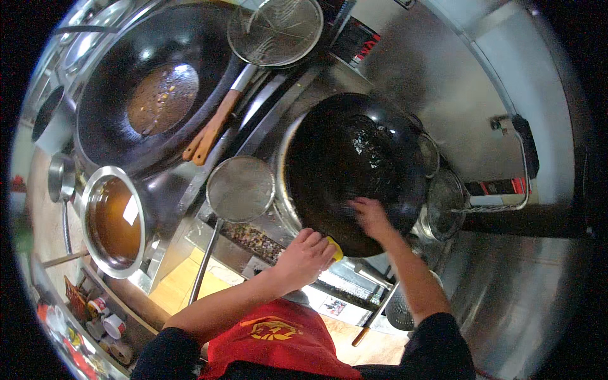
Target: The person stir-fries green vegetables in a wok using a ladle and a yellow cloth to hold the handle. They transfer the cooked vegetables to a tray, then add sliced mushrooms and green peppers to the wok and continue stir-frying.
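A large black wok lies before me, its inner surface wet and shiny. My left hand is closed on a yellow cloth or sponge at the wok's near left rim. Over the lower part of the wok's bowl is my right hand, blurred, its fingers bent; whether it holds something between them cannot be made out. A round mesh strainer with a long metal handle lies left of the wok, close to its rim.
A bigger wok with brown liquid stands at upper left, a wooden-handled strainer beside it. Below it is a metal bowl of amber liquid. Wire strainers lie right of the black wok; a perforated ladle is at lower right.
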Action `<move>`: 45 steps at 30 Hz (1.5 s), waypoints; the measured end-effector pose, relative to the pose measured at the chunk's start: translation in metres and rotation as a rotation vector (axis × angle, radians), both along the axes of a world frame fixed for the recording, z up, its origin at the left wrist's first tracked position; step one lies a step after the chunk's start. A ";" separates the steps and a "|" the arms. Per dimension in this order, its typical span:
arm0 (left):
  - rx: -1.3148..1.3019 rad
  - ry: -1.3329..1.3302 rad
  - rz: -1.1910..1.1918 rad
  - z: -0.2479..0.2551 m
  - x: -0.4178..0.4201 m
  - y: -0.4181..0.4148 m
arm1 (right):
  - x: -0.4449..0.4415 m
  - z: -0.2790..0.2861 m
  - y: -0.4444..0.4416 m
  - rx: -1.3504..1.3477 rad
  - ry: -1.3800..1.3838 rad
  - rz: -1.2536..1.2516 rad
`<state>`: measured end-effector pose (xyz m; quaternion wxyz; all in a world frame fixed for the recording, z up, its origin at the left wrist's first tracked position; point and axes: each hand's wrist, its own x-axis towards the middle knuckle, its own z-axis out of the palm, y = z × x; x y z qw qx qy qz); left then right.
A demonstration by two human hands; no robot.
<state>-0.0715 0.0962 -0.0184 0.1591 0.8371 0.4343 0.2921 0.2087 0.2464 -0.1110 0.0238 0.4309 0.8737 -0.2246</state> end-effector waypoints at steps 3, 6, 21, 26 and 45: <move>-0.050 0.035 -0.042 0.002 0.005 -0.001 | 0.043 0.009 0.075 0.295 -0.258 -0.195; -0.005 -0.034 -0.070 -0.001 0.005 0.001 | -0.036 -0.008 0.138 0.405 0.033 -0.433; -0.086 0.029 -0.064 0.008 -0.006 -0.020 | 0.001 0.002 0.113 0.403 -0.341 -0.330; -0.069 -0.008 0.018 0.043 0.010 -0.035 | -0.143 -0.063 0.072 0.373 0.223 -0.413; 0.183 0.164 0.068 -0.006 0.021 -0.016 | -0.158 0.006 0.020 0.104 0.327 -0.095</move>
